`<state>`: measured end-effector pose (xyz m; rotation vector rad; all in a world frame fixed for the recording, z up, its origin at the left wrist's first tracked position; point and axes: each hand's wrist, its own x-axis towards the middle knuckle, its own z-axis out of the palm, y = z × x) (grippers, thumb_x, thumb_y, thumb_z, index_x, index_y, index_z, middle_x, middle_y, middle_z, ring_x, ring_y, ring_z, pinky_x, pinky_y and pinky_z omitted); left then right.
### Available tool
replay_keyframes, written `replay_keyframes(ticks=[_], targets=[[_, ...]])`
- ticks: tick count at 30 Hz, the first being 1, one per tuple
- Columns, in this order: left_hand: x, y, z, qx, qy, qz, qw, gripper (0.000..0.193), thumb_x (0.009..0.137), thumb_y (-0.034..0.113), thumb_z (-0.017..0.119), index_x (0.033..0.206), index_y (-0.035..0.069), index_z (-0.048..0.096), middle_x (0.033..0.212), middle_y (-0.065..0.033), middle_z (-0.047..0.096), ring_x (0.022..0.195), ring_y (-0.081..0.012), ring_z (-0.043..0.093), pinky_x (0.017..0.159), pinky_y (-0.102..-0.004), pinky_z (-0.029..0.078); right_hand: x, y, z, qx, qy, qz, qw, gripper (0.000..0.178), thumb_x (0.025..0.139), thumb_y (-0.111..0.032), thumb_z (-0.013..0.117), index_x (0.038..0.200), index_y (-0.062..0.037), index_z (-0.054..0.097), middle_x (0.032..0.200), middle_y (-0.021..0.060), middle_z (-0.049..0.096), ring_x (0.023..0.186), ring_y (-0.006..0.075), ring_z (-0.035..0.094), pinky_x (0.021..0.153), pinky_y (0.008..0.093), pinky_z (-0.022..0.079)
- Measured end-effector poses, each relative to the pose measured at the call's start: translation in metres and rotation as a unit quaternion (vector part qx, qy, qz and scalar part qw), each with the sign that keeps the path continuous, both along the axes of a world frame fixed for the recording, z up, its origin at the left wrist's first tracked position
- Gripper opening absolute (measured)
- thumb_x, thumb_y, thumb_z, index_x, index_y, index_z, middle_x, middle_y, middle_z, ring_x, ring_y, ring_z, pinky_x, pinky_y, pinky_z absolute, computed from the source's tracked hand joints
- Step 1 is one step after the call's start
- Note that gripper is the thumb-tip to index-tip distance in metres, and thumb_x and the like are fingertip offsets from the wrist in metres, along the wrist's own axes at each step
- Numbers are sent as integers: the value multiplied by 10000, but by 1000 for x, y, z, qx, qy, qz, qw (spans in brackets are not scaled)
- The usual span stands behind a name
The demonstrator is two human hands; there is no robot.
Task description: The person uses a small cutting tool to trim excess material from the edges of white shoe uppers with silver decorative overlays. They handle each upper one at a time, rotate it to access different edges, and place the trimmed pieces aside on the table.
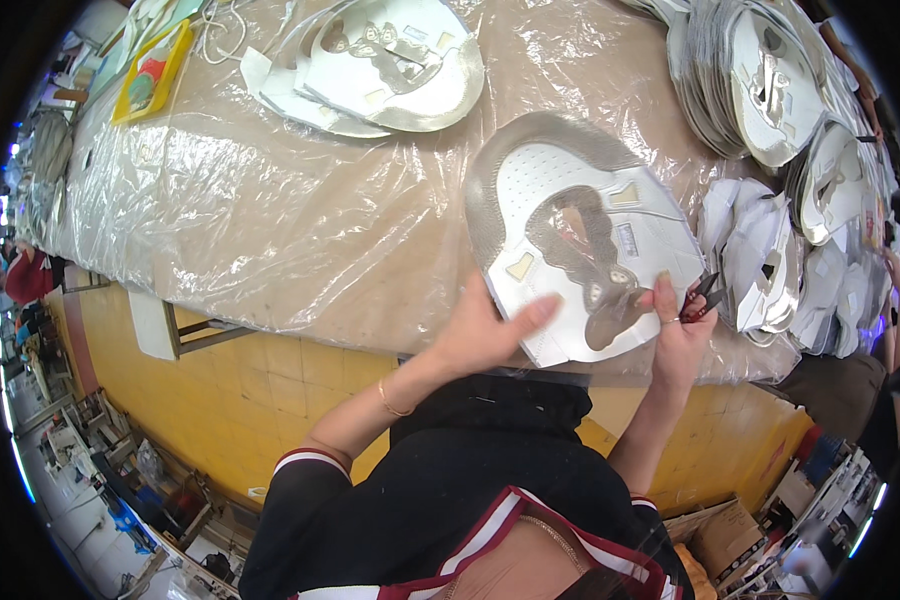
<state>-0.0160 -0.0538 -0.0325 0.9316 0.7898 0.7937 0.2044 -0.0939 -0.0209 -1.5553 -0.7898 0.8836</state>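
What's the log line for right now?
Left hand: holds shoe upper | Right hand: shoe upper, snips | Table: plastic-covered

open room up-left of left hand (490, 325) over plastic sheet (280, 230); white pieces (755, 250) crowd right hand (682, 328)

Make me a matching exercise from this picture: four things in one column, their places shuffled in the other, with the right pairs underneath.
Things
1. Yellow-rimmed tray
2. Red-handled snips
3. Large white-and-grey shoe upper
4. Thick stack of uppers

Places
A. Held up by the left hand and the right hand together
B. On the far right part of the plastic-covered table
C. In the right hand only
D. Near the table's far left corner

Right pairs: 1-D, 2-C, 3-A, 4-B
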Motion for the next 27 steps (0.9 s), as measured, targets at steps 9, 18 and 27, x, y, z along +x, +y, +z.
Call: replay_keyframes(ticks=[9,18,27], targets=[[-26,49,7,32,56,53,997,684,867,138,751,1404,-39,366,1209,-148,594,1048,-194,626,902,-311,524,44,-7,18,-65,-30,182,981,161,933,-109,657,823,-6,603,640,4,580,573,66,482,545,240,349],[-38,79,18,113,228,-168,952,378,897,208,707,1220,28,631,1090,-54,685,1001,-116,608,887,-278,496,49,-8,13,-91,76,221,968,162,919,-100,670,820,-10,579,622,-11,528,563,82,467,521,249,336],[-34,69,9,118,166,-170,964,270,959,148,610,1168,-17,655,1038,-73,699,972,-102,603,866,-278,492,24,1,32,-51,-327,208,920,517,813,-221,765,1281,-66,612,989,99,536,815,168,516,645,265,436]])
